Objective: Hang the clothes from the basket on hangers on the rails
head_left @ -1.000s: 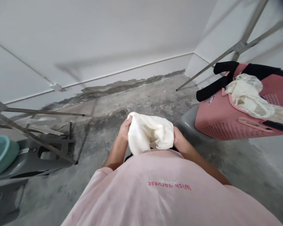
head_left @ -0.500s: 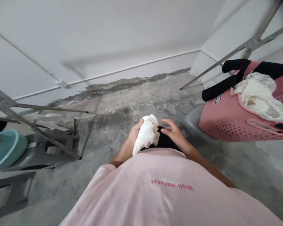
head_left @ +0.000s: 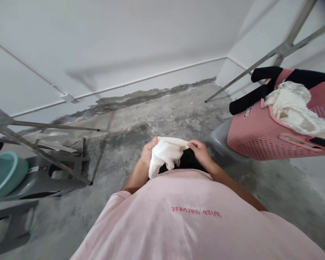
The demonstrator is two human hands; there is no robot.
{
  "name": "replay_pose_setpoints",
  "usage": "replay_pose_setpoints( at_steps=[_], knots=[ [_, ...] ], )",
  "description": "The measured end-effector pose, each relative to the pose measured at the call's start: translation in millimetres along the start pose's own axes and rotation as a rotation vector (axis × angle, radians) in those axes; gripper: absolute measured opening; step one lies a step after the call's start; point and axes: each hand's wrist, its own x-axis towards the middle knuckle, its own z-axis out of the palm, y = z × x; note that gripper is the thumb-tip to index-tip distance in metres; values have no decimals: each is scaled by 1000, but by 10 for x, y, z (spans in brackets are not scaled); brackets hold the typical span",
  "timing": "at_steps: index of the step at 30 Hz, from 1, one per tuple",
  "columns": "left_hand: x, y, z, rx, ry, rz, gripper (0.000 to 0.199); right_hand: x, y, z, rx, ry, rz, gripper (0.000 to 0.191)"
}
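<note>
A white, textured piece of cloth (head_left: 166, 153), perhaps knitted or lacy, hangs bunched between my two hands in front of my body. Its exact kind cannot be made out. My left hand (head_left: 147, 151) is closed round its left side, thumb on top. With a pinch of thumb and fingers, my right hand (head_left: 199, 150) grips the upper right corner, so the top edge runs fairly straight from hand to hand. The rest droops in folds below that edge.
At right, a pink perforated basket (head_left: 256, 135) holding white lacy cloth and black items rests on a grey stool (head_left: 218, 139). Metal rack legs (head_left: 241, 76) stand beside it. At left are a teal basin (head_left: 14, 177), a grey stool (head_left: 51, 184) and another metal frame (head_left: 18, 139).
My right hand, apart from the cloth before, has closed on its corner. The cloth's top edge is now stretched out to the right, while my left hand keeps its hold.
</note>
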Motion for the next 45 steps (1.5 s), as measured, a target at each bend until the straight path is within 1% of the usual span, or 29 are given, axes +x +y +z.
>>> replay_pose_setpoints(
  at_steps=[3, 5, 7, 9, 11, 13, 14, 15, 16, 17, 18, 19, 21, 22, 23, 25, 29, 31, 32, 33, 35, 37, 40, 41, 42, 43, 45],
  knots=[
    [52, 119, -59, 79, 61, 51, 42, -24, -79, -21, 27, 99, -43, 28],
    [108, 179, -120, 185, 116, 144, 42, -59, -185, -48, 96, 187, -57, 27],
    [163, 221, -202, 337, 190, 276, 41, -107, -344, -108, 171, 296, -96, 25],
    [204, 246, -296, 520, 244, 419, 38, -166, -542, -200, 217, 392, -193, 25],
    [231, 255, -377, 667, 257, 549, 36, -229, -742, -299, 189, 461, -348, 23],
    [252, 249, -426, 737, 246, 634, 36, -282, -894, -373, 101, 479, -478, 20],
    [262, 241, -438, 752, 244, 657, 36, -301, -941, -393, 52, 473, -497, 19],
    [273, 233, -443, 764, 245, 670, 37, -314, -965, -401, 12, 458, -481, 19],
    [284, 224, -444, 778, 250, 681, 38, -320, -969, -399, -16, 430, -431, 19],
    [293, 217, -442, 791, 261, 694, 39, -320, -956, -389, -35, 382, -355, 20],
    [301, 211, -441, 797, 273, 709, 40, -316, -929, -375, -54, 303, -270, 20],
    [307, 208, -440, 793, 286, 723, 40, -308, -896, -359, -89, 187, -188, 20],
    [307, 207, -440, 751, 311, 739, 42, -289, -827, -325, -226, -98, -51, 20],
    [303, 207, -441, 717, 321, 734, 43, -281, -800, -308, -321, -231, -3, 20],
    [296, 207, -441, 681, 330, 719, 44, -275, -780, -291, -416, -333, 29, 20],
    [279, 203, -440, 623, 342, 679, 46, -266, -763, -259, -569, -447, 66, 23],
    [261, 187, -443, 573, 353, 655, 48, -247, -768, -221, -701, -579, 61, 34],
    [264, 188, -449, 560, 353, 655, 48, -233, -757, -221, -750, -606, 40, 27],
    [268, 192, -452, 554, 351, 652, 48, -225, -744, -226, -767, -597, 26, 22],
    [274, 198, -456, 551, 346, 646, 48, -217, -728, -234, -778, -572, 16, 22],
    [286, 209, -466, 547, 338, 630, 48, -202, -693, -261, -786, -500, 7, 34],
    [296, 214, -478, 542, 338, 617, 48, -184, -664, -301, -783, -420, 9, 41],
    [299, 204, -497, 557, 304, 610, 46, -155, -646, -380, -754, -265, 8, 41],
    [295, 199, -501, 571, 280, 605, 45, -147, -644, -407, -733, -225, 9, 39],
    [290, 194, -504, 586, 257, 598, 44, -141, -640, -431, -712, -213, 16, 35],
    [284, 188, -503, 601, 239, 591, 43, -138, -633, -450, -694, -239, 23, 31],
    [273, 180, -495, 624, 227, 589, 42, -138, -603, -463, -706, -380, 34, 21]
  ],
)
